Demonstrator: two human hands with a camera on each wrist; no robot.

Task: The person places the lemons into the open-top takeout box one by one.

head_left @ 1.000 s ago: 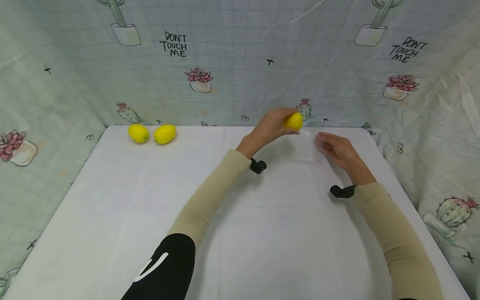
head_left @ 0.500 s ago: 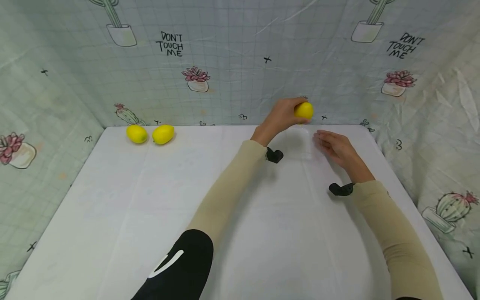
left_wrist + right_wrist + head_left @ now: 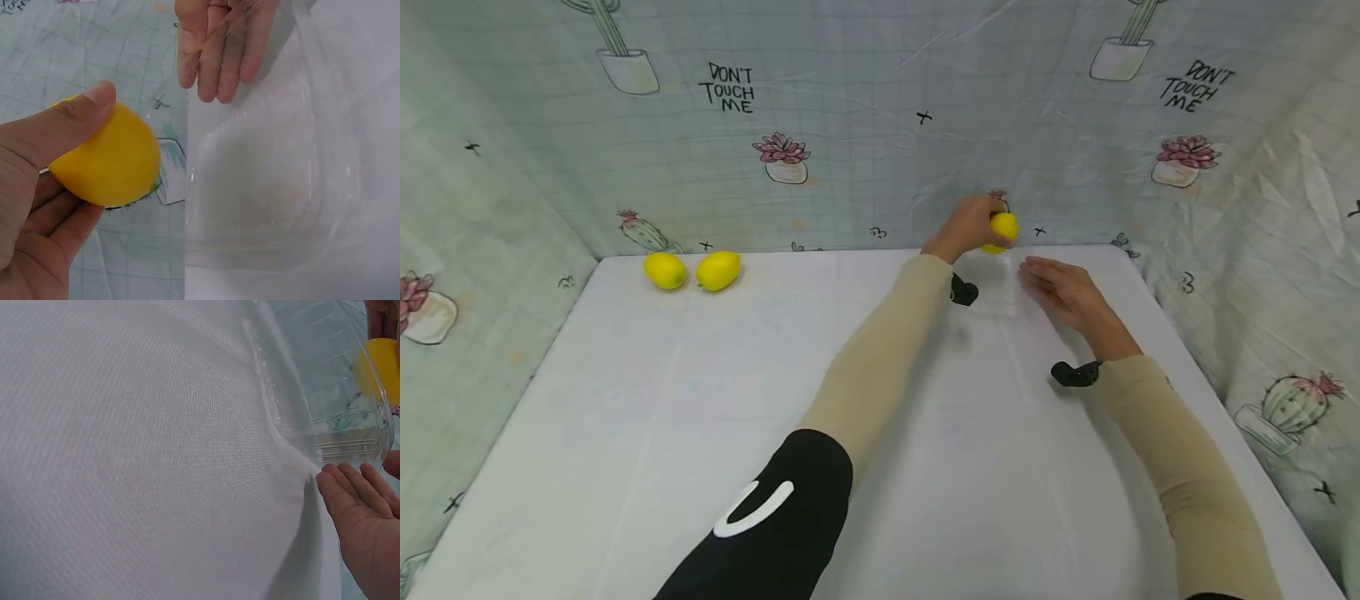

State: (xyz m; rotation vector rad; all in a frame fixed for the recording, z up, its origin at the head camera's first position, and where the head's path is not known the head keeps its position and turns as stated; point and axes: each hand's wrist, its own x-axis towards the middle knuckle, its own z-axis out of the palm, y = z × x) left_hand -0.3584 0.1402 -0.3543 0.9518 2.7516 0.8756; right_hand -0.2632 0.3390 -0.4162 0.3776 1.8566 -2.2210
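Note:
My left hand (image 3: 966,227) grips a yellow lemon (image 3: 1002,232) between thumb and fingers, near the table's far edge. In the left wrist view the lemon (image 3: 119,159) appears beside a clear plastic container (image 3: 256,181), held apart from it. The container is hard to make out in the head view; the right wrist view shows its transparent wall and rim (image 3: 375,375). Straight fingers of my right hand (image 3: 365,509) rest against the container's end wall. From the head view, that right hand (image 3: 1067,296) lies on the container's right side.
Two more lemons, one on the left (image 3: 665,271) and one beside it (image 3: 718,271), lie at the far left of the white-covered table (image 3: 737,417). A patterned cloth (image 3: 850,108) hangs directly behind the table's far edge and along both sides.
My left hand has carried the lemon to the right, rising and then dipping slightly, to above the container. The right hand stays in place at the container.

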